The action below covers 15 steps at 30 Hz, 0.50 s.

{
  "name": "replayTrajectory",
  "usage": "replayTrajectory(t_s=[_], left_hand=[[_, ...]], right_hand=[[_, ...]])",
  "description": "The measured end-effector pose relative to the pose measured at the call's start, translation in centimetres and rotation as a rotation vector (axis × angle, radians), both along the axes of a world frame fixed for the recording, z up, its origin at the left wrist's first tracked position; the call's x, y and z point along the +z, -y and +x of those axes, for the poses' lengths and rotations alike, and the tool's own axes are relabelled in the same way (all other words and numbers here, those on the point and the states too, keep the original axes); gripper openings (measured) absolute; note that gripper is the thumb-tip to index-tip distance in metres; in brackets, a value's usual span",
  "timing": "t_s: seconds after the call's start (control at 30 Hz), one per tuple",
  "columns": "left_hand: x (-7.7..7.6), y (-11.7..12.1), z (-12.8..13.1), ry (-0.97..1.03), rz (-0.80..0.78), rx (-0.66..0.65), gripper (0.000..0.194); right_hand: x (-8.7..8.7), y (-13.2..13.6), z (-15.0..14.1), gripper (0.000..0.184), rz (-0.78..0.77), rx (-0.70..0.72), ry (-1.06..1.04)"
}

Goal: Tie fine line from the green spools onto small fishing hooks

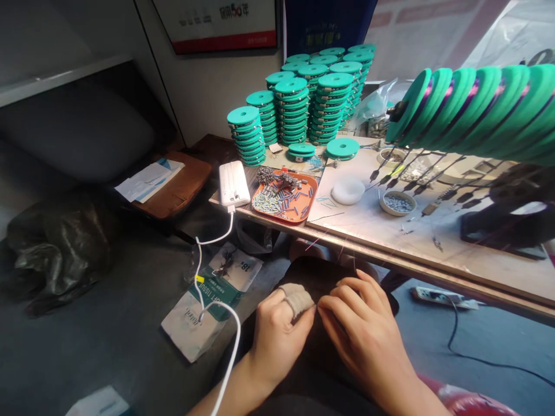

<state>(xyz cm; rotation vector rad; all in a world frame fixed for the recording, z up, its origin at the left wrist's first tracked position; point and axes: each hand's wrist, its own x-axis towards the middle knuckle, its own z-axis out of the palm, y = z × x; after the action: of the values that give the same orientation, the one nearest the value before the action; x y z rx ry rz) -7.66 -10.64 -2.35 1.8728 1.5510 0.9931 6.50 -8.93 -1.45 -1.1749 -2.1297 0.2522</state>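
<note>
Over my lap, my left hand (281,332) is closed in a pinch, a beige wrap (297,299) round its index finger. Close beside it, almost touching at the fingertips, my right hand (362,320) is closed too, its thumb and fingers pressed together. Whatever lies between the fingertips is too small to make out. A thin dark line (354,264) shows just above my right fingers, by the table edge. On the right, a row of green foam spools (477,110) sits on a horizontal rod, with dark lines and small weights hanging from it.
An orange tray (309,202) of small metal parts lies on the table (373,231), beside a white power bank (234,184) with a cable (236,341) trailing past my left arm. Stacked green spools (291,110) stand behind. A bowl of small beads (398,203) and a white disc (348,189) lie nearby.
</note>
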Motion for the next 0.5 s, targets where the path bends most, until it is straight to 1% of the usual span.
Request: replayTrajectory(t_s=[0.33,0.5], left_hand=[[-0.22,0.11,0.07,-0.068,0.054,-0.003,0.013],[-0.01,0.02,0.14,-0.072,0.046,-0.004,0.015]], right_hand=[[-0.07,-0.02,0.09,0.022,-0.025,0.005,-0.003],[-0.01,-0.10,0.18,0.021,-0.033,0.004,0.000]])
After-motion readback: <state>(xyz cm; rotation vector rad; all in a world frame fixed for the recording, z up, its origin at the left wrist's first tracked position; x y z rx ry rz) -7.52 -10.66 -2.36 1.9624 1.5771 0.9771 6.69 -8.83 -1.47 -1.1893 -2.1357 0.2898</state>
